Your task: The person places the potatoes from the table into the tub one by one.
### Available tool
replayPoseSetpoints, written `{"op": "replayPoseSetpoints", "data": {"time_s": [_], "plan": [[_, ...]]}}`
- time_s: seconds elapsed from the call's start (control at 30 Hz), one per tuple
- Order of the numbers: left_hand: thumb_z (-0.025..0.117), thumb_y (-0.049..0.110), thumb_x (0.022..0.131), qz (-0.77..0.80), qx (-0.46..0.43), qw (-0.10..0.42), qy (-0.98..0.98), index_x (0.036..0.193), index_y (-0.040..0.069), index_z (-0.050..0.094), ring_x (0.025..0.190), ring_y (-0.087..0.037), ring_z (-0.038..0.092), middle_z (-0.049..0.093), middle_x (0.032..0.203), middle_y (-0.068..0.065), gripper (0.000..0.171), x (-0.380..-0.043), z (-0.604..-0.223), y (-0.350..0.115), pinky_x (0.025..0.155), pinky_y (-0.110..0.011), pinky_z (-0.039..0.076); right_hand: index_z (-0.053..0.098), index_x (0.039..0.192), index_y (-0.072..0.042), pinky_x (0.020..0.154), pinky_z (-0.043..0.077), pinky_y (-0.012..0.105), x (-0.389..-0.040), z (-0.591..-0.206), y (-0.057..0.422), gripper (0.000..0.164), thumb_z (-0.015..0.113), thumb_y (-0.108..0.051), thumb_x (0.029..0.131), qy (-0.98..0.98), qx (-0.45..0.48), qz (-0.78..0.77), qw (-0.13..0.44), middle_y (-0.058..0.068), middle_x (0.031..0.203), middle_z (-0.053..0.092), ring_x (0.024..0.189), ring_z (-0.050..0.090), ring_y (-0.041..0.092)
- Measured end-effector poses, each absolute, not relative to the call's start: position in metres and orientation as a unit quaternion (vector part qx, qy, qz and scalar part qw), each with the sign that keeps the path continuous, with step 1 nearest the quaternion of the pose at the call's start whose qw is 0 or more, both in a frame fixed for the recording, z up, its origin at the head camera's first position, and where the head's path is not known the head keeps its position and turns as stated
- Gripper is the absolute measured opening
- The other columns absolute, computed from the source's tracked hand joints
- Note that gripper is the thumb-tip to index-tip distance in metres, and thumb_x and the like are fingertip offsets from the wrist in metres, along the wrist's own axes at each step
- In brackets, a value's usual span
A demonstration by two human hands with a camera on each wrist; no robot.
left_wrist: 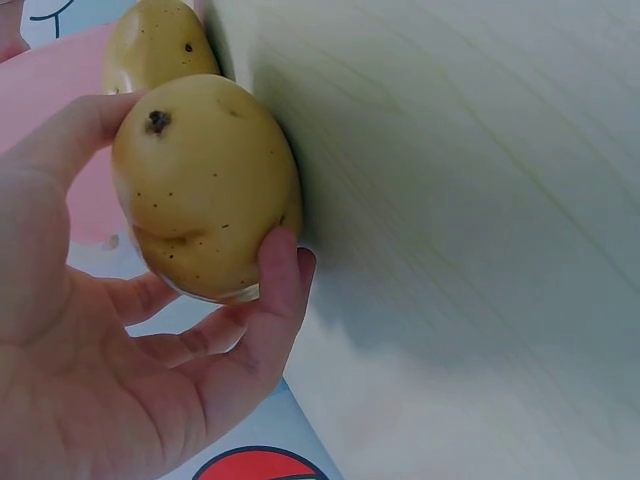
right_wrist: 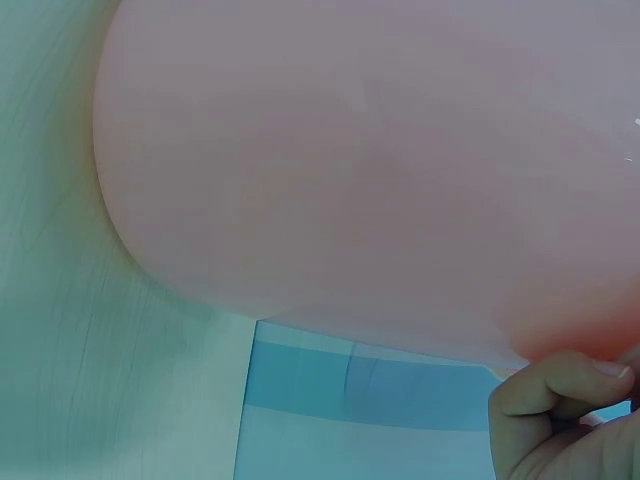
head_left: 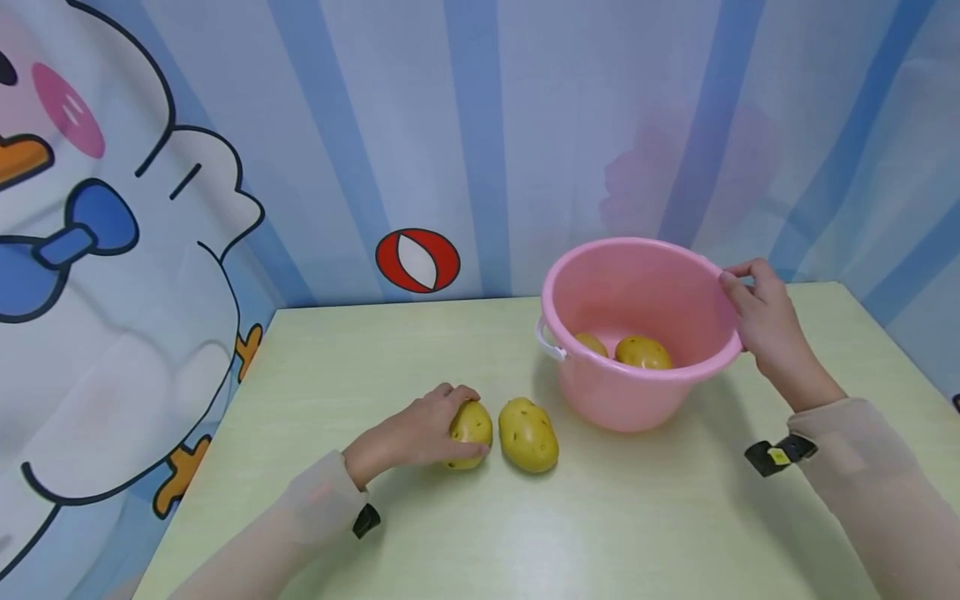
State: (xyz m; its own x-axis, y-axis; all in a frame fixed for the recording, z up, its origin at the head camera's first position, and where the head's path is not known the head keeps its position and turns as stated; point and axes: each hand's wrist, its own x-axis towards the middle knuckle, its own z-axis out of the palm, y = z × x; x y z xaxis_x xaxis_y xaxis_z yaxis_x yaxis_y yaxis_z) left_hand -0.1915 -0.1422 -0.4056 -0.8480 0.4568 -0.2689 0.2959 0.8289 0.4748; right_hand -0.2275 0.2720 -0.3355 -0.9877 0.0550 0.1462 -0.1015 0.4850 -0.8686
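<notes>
My left hand grips a yellow potato on the table, thumb on one side and fingers on the other. In the left wrist view the fingers curl round that potato. Just right of it lies a second potato, untouched. My right hand holds the rim of a pink bucket at its right side. Inside the bucket are two potatoes, one potato plain to see and another potato partly hidden by the rim. In the right wrist view the bucket wall fills most of the picture.
The pale wooden table ends at a blue striped curtain behind. A white cartoon bird is printed at the left. The bucket's white handle hangs at its left side.
</notes>
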Motion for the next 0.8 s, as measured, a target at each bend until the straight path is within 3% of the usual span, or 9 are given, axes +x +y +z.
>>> {"op": "replayPoseSetpoints", "data": {"time_s": [0.8], "plan": [[0.073, 0.051, 0.084, 0.221, 0.195, 0.171, 0.94, 0.14, 0.014, 0.049, 0.094, -0.021, 0.052, 0.052, 0.117, -0.005, 0.071, -0.1963, -0.4024, -0.1479, 0.077, -0.036, 0.05, 0.033, 0.133, 0.007, 0.046, 0.05, 0.032, -0.2278, -0.3353, 0.2707, 0.046, 0.032, -0.032, 0.109, -0.86, 0.009, 0.504, 0.08, 0.019, 0.094, 0.057, 0.056, 0.06, 0.014]]}}
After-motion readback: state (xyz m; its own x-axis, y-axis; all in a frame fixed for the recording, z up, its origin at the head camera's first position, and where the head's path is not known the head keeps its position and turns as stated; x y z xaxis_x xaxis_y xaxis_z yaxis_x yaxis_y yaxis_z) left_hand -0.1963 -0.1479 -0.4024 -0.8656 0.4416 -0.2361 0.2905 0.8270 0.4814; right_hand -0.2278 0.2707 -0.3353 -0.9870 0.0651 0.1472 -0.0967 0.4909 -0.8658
